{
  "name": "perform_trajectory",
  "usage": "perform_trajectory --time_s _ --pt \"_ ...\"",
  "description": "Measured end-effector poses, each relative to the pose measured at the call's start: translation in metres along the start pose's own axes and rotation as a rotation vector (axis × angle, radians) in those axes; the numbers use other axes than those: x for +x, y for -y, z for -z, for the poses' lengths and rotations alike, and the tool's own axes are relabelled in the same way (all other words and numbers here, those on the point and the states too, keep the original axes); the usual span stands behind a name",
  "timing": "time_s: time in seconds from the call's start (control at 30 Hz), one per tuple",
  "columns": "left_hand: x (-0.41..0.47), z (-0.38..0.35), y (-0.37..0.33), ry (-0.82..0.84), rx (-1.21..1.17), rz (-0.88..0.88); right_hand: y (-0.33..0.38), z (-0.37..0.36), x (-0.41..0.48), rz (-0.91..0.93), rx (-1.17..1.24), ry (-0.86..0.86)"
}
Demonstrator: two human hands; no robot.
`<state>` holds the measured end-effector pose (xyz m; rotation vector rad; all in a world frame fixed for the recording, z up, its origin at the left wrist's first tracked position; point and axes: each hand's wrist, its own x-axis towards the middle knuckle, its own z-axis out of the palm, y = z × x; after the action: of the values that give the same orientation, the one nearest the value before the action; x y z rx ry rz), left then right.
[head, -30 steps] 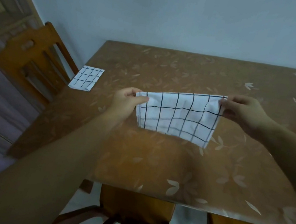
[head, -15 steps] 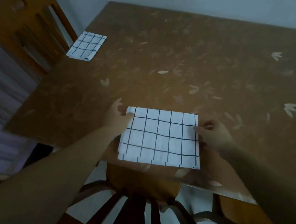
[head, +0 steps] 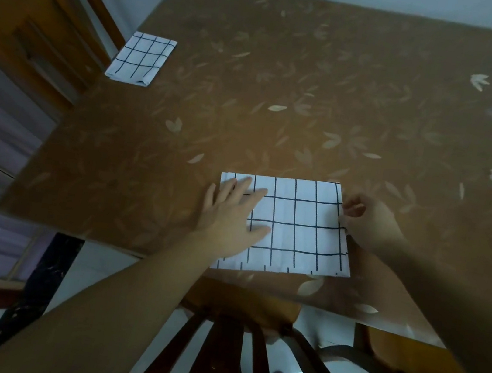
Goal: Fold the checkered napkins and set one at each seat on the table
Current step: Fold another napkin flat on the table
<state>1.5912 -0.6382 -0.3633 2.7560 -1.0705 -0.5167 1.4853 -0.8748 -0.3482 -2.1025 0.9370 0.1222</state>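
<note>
A white napkin with a black grid (head: 299,229) lies flat near the front edge of the brown table (head: 315,101), folded into a rectangle. My left hand (head: 231,213) presses flat on its left part with straight, spread fingers. At the napkin's right edge, my right hand (head: 370,224) has its fingers curled and pinches the cloth. A second folded checkered napkin (head: 141,59) lies at the table's far left edge, in front of a chair.
A wooden chair (head: 41,12) stands at the table's left side. Two more chairs (head: 246,346) are tucked under the front edge below me. The table's cover has a leaf pattern. A wall runs behind the table.
The napkin went from being held up in the air to lying flat by the front edge. My left hand has moved from its left edge onto the cloth, fingers spread.
</note>
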Motion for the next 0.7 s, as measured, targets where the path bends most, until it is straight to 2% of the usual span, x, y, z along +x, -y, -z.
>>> perform_trajectory --time_s 0.27,0.37,0.6,0.7 --pt "-0.008 -0.012 -0.005 0.086 0.067 -0.193 -0.006 0.005 0.001 0.033 0.062 0.073" --pt "-0.012 -0.019 -0.007 0.107 0.09 -0.207 -0.007 0.003 -0.004 0.082 -0.021 0.096" --pt "-0.025 -0.025 -0.01 0.072 0.091 -0.201 -0.01 -0.006 -0.009 0.191 -0.207 0.027" --pt "-0.029 -0.022 -0.015 0.083 0.066 -0.182 -0.009 -0.011 -0.015 0.178 -0.336 -0.003"
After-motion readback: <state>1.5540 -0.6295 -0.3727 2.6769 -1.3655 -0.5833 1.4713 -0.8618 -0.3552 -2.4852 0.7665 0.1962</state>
